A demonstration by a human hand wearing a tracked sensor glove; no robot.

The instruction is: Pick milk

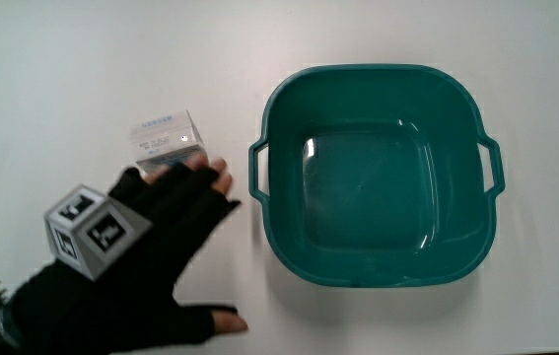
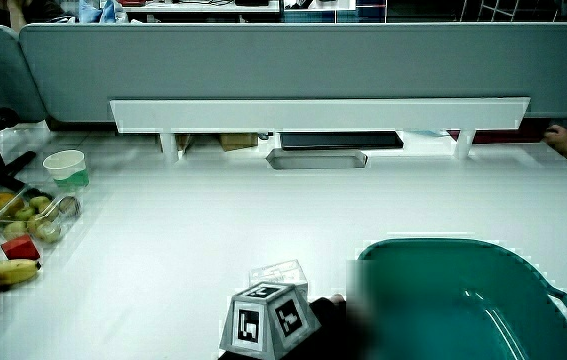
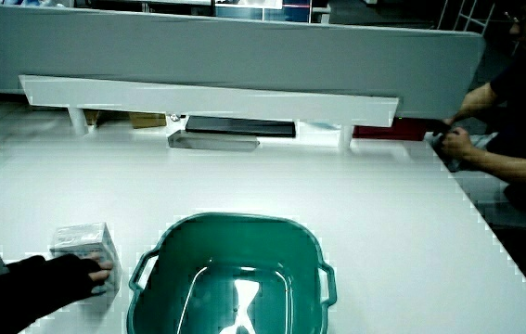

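Milk carton [image 1: 168,141] sits on the white table [image 1: 82,59] beside the teal basin [image 1: 294,258], with the hand [image 1: 146,247] reaching onto it

Fingers [image 1: 198,182] are spread wide and flat, tips touching the carton's near edge, thumb out to the side, nothing gripped yet; looks like it's lining up to wrap around the box. In a side view the fingertips [image 3: 100,272] press its face next to the basin. Blue print on the carton top, too small to read. Basin is empty, probably the drop spot
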